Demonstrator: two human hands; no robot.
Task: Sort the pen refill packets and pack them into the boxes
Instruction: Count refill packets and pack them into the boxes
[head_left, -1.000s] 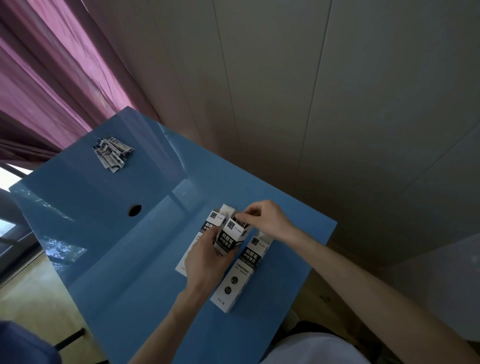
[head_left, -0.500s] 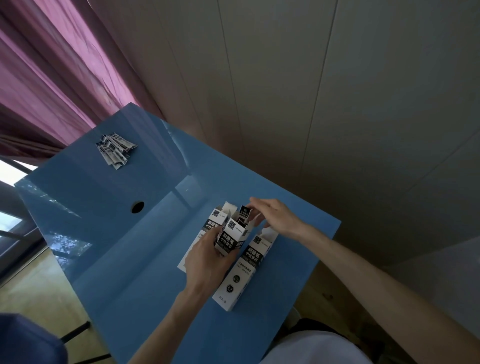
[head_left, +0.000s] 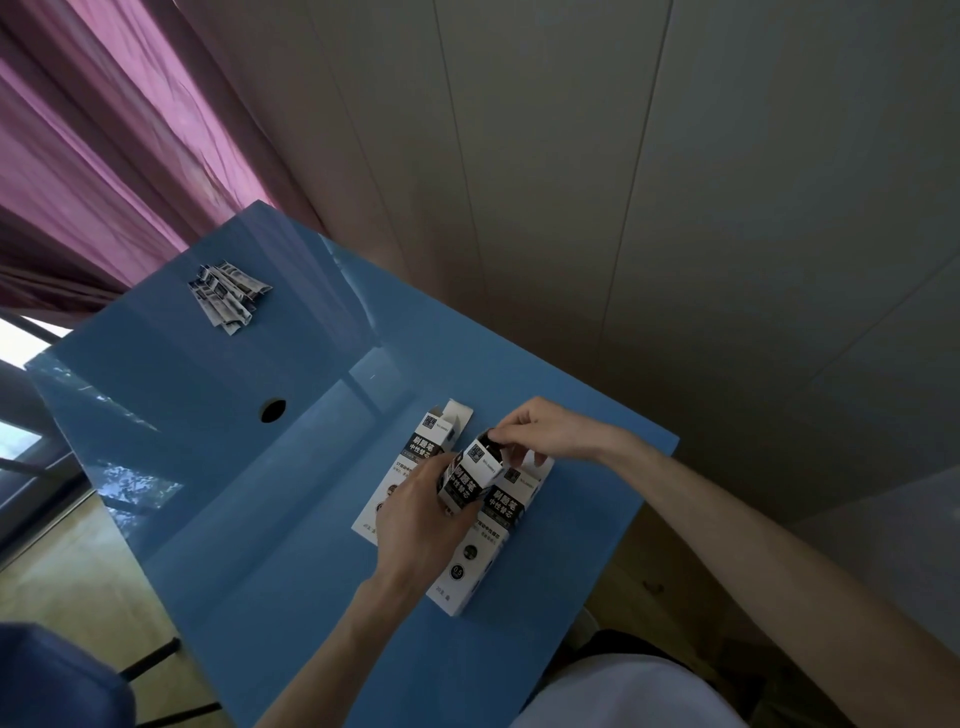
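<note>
Boxes came in threes on the glossy blue table (head_left: 218, 467). Your left hand (head_left: 421, 525) wrapped its fingers around the middle white-and-black cardboard refill box (head_left: 470, 480) and held it tilted above the other two. Your right hand (head_left: 540, 431) curled its fingertips at that box's open top end, pinching something dark there; what exactly it pinched was too small to tell. One flat white box with an open flap (head_left: 423, 447) lay just to the left of the held one, and a second flat white box (head_left: 485, 545) lay beneath and to its right. Well apart, at the table's far corner, sat a loose pile of silver-and-dark refill packets (head_left: 228, 299), near the pink curtain (head_left: 104, 145).
</note>
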